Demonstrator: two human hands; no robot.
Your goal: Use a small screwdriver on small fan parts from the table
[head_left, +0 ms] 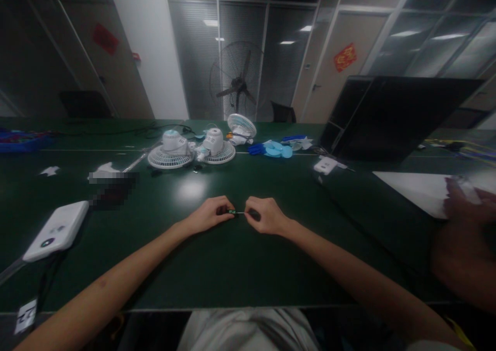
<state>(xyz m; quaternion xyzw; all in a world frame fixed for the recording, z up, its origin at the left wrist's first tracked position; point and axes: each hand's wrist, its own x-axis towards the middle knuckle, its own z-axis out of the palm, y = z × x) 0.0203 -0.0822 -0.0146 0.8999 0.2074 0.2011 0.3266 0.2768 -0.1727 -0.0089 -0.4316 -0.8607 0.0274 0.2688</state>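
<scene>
Over the green table, my left hand (211,215) pinches a small green piece (232,211) that looks like a circuit board. A thin pale wire-like strand (240,213) spans the short gap from this piece to my right hand (268,216). The fingertips of my right hand are closed on the strand's other end. Both hands are close together at the middle of the table, and the fingers hide most of what they hold.
Two white fan heads (170,152) (217,147) lie face down beyond my hands, with another fan head (242,128) tilted behind. Light-blue fan blades (278,149) lie right of them. A white device (58,230) is at left, a black monitor (403,116) at right. Another person's hands (468,198) work at far right.
</scene>
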